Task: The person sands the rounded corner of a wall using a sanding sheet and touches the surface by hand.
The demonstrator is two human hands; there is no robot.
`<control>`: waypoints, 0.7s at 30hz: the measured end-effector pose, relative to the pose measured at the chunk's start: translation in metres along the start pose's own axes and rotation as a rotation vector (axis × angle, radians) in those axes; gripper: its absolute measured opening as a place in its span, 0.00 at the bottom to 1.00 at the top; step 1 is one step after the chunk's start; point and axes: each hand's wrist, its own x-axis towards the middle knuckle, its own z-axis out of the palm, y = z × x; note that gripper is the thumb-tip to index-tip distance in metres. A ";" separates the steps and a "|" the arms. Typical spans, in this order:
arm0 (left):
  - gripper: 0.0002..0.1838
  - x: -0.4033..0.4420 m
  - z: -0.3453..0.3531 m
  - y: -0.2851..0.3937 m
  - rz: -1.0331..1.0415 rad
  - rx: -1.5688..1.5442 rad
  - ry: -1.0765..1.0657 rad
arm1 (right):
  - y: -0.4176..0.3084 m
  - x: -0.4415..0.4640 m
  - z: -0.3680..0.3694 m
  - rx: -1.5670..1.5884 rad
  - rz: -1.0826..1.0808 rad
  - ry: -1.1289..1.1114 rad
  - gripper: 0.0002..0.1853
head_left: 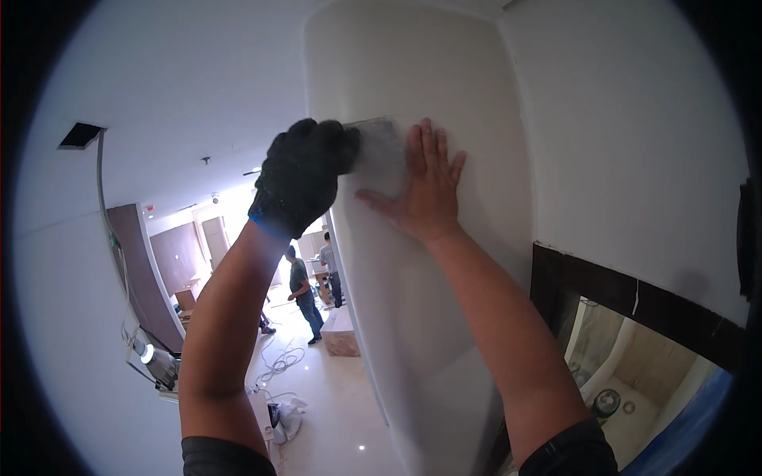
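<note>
My left hand (308, 170), in a black work glove, is raised at the left edge of a pale, smooth wall section (444, 71). Its fingers are closed on a thin grey sheet (376, 147) that looks like sandpaper and lies against the wall. The sheet is blurred, so its exact kind is unclear. My right hand (425, 194) is bare and rests on the same wall just right of the sheet. Its fingers are stretched upward and its thumb points left, with nothing held.
Lower right is a dark-framed opening (583, 278). On the left, a lit lamp (161, 363) hangs near cables beneath a square ceiling hole (81, 136). Beyond the wall edge stand two people (302, 289) (328, 266), a box (341, 333), and coiled cable (279, 363) on the floor.
</note>
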 end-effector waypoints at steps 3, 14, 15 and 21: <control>0.18 0.005 -0.005 0.012 0.014 -0.003 -0.049 | -0.002 0.000 -0.002 -0.005 0.019 -0.021 0.75; 0.20 0.017 0.000 0.010 0.035 0.032 -0.011 | -0.004 0.000 -0.002 -0.046 0.050 -0.040 0.75; 0.20 0.016 -0.001 0.014 0.050 0.016 -0.015 | -0.003 0.001 -0.001 -0.060 0.044 -0.035 0.75; 0.21 0.018 0.004 0.010 0.056 0.012 0.023 | -0.003 0.001 -0.001 -0.081 0.037 -0.042 0.73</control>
